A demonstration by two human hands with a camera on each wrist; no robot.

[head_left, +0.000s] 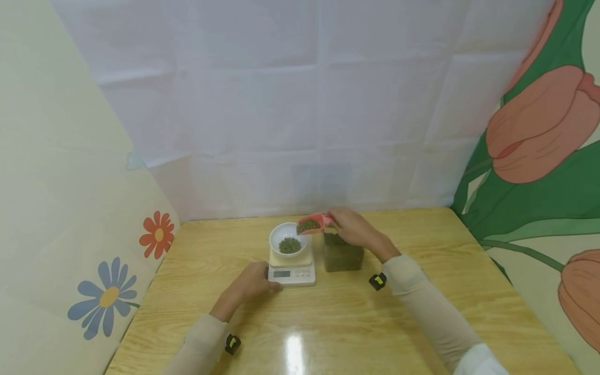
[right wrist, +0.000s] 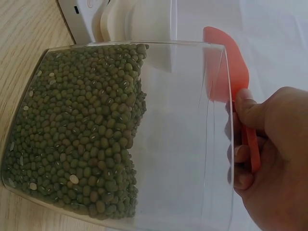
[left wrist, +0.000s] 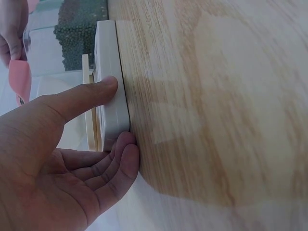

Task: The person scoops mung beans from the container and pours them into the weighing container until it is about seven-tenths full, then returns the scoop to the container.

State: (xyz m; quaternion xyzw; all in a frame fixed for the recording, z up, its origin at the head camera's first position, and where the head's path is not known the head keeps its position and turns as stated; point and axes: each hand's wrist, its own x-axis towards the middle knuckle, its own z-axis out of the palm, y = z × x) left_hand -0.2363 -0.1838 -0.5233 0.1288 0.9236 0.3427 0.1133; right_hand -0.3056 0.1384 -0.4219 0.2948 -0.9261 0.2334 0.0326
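My right hand (head_left: 350,226) grips the handle of a pink scoop (right wrist: 226,62) loaded with green mung beans (head_left: 308,226). The scoop's front lies over the right rim of a white bowl (head_left: 278,234), which has a small heap of mung beans (head_left: 289,245) inside. That bowl stands on a white kitchen scale (head_left: 304,277) with a cream platform. My left hand (head_left: 255,280) holds the scale's near left corner, thumb along the front edge and curled fingers against the side. Below the right hand is a clear container (right wrist: 178,144), partly filled with mung beans.
The wooden table (head_left: 347,323) reaches back to a white sheet (head_left: 300,104) hanging behind it. Walls with painted flowers (head_left: 110,297) rise at the left and right. The container stands just right of the scale, with a small gap between them.
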